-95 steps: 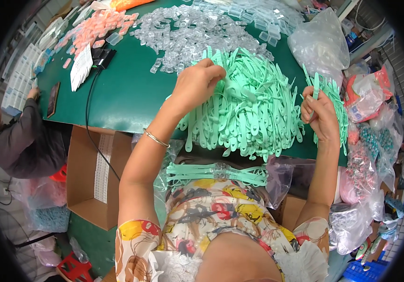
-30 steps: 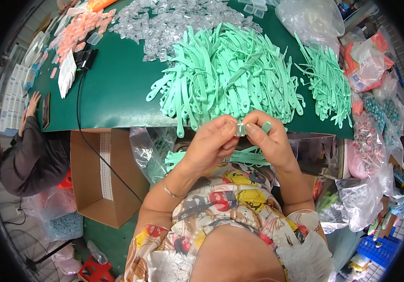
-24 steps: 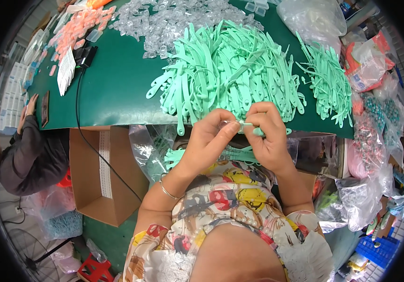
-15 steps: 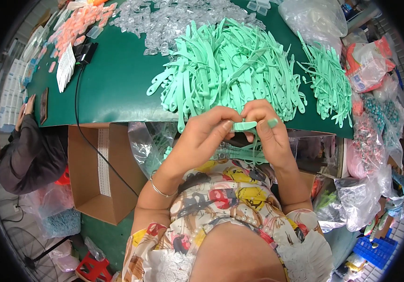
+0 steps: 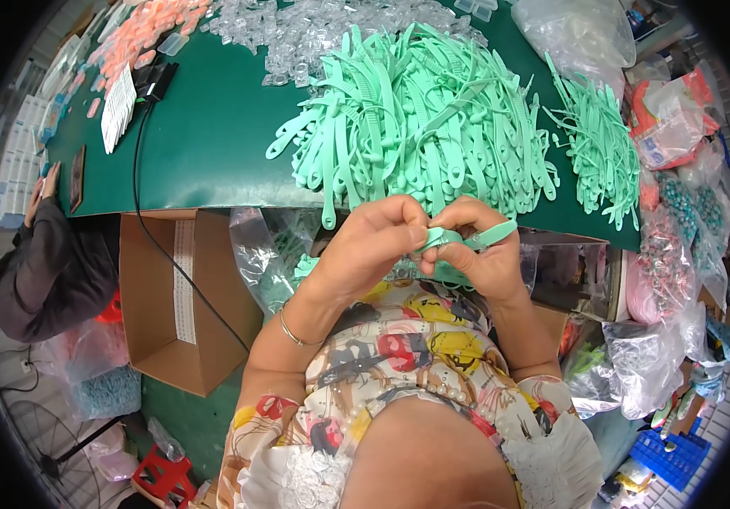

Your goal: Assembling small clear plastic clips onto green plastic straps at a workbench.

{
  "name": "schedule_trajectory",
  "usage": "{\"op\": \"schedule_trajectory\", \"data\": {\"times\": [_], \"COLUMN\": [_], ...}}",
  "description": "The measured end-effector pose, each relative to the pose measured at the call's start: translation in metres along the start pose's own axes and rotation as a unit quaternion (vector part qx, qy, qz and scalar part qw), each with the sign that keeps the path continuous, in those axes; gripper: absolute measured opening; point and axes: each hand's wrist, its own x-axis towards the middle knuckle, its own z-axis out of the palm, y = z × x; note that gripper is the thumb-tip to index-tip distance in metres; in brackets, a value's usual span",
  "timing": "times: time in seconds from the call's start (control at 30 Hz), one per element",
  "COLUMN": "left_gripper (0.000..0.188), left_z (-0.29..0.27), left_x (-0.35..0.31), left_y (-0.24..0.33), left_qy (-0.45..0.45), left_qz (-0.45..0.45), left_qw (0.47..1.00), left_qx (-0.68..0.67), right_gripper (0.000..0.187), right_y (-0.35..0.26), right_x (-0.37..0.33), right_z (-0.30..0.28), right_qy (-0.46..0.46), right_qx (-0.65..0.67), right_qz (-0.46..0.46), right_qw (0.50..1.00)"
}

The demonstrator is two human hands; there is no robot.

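1. Hands meet at the centre of the frame, just below the table's near edge; the left hand (image 5: 373,242) pinches one end of a mint-green strap (image 5: 475,238) between thumb and curled fingers, and the right hand (image 5: 482,254) closes round its other part, so the piece is braced from both sides close to the body.
2. Strap sits level between the two hands, its free tip poking out to the right.
3. Pile of green straps (image 5: 420,119) lies on the green table (image 5: 204,144) right above the hands, within easy reach; clear plastic clips (image 5: 297,34) lie further back at the top.
4. Cardboard box (image 5: 182,297) stands open at lower left; another person (image 5: 38,263) sits at the left edge.
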Motion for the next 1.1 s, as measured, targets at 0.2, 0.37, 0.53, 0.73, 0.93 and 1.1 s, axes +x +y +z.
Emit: {"op": "schedule_trajectory", "data": {"times": [0.2, 0.37, 0.53, 0.73, 0.93, 1.1], "left_gripper": [0.011, 0.011, 0.011, 0.011, 0.014, 0.022], "left_z": [-0.001, -0.002, 0.0, 0.006, 0.008, 0.01], "left_x": [-0.002, -0.001, -0.003, -0.003, -0.003, -0.007], "left_y": [0.001, -0.002, 0.001, -0.001, -0.011, 0.006], "left_qy": [0.01, 0.016, 0.026, 0.054, 0.105, 0.043], "left_qz": [0.02, 0.021, 0.007, 0.07, 0.193, 0.094], "left_qw": [1.0, 1.0, 0.999, 0.996, 0.95, 0.897], "left_qx": [-0.008, -0.012, 0.025, -0.001, 0.224, 0.429], "right_gripper": [0.023, 0.023, 0.022, 0.012, 0.013, 0.013], "right_y": [0.002, 0.004, -0.001, -0.012, -0.015, -0.012], "right_x": [0.004, 0.001, 0.005, 0.005, -0.001, -0.004], "right_z": [-0.003, -0.002, 0.0, 0.0, 0.001, -0.001], "right_qy": [-0.046, -0.022, -0.035, 0.051, -0.014, -0.053], "right_qx": [-0.167, -0.077, -0.174, -0.365, -0.234, -0.104], "right_qz": [-0.091, -0.042, -0.083, -0.226, 0.0, 0.056], "right_qw": [0.981, 0.996, 0.981, 0.902, 0.972, 0.992]}}
